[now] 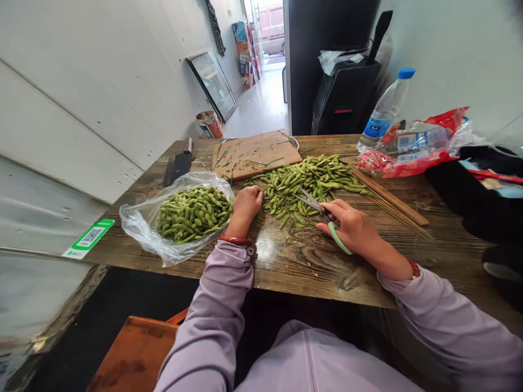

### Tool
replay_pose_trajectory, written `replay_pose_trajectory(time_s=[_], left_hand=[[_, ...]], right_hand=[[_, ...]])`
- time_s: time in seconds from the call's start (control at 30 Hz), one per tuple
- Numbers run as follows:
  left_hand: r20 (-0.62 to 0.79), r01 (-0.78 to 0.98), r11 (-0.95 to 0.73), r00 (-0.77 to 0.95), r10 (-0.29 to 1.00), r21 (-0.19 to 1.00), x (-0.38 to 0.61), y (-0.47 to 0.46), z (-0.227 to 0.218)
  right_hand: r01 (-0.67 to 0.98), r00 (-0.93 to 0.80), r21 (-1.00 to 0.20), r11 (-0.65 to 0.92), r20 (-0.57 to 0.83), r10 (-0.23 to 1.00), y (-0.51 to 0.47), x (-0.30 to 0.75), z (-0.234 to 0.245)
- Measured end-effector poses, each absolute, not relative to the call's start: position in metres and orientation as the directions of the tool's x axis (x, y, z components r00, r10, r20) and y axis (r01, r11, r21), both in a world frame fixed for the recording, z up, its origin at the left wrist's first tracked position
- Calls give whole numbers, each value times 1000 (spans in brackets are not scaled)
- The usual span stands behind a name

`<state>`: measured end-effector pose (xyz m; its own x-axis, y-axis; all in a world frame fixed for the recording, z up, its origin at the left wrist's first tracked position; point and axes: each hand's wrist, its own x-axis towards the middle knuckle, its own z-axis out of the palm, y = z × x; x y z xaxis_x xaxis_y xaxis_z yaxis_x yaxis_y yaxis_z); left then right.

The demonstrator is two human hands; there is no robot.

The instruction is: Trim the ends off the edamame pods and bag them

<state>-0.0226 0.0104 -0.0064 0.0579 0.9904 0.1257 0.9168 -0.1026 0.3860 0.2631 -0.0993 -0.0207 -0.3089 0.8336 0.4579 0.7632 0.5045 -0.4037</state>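
Observation:
My right hand (347,223) grips a pair of scissors (310,201) by its pale green handles, the blades parted and pointing over the loose green soybean pods (314,177). My left hand (247,204) is closed at the left side of that heap, its fingers curled together; whatever they hold, if anything, is hidden. Beside my left wrist lies an open clear plastic bag (141,226) filled with more pods (194,212). Small cut bits (288,237) are scattered on the wood between my hands.
Behind the pods lie a wooden cutting board (253,152) and a cleaver (177,169). Bamboo skewers (392,201) rest to the right. A water bottle (384,114), red plastic packaging (420,155) and a black bag (469,185) occupy the right side of the table (278,272).

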Motion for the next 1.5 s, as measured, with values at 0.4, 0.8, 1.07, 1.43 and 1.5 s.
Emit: replay_pose_trajectory(time_s=[0.4, 0.8, 1.07, 1.43, 1.5], left_hand=[[-72, 79, 49, 312, 947, 996, 9, -20, 16], [-50, 196, -54, 492, 869, 979, 40, -41, 18], [-5, 207, -114, 501, 865, 972, 41, -43, 21], [41, 265, -215, 537, 843, 940, 46, -44, 21], [54, 230, -202, 525, 849, 952, 47, -44, 20]], right_hand=[[752, -303, -428, 502, 451, 839, -100, 263, -18], [692, -261, -537, 482, 436, 861, -95, 261, -16], [686, -274, -544, 483, 423, 864, -97, 261, -15], [698, -309, -496, 517, 443, 842, -99, 259, -15], [709, -326, -482, 515, 423, 845, -100, 259, -15]])
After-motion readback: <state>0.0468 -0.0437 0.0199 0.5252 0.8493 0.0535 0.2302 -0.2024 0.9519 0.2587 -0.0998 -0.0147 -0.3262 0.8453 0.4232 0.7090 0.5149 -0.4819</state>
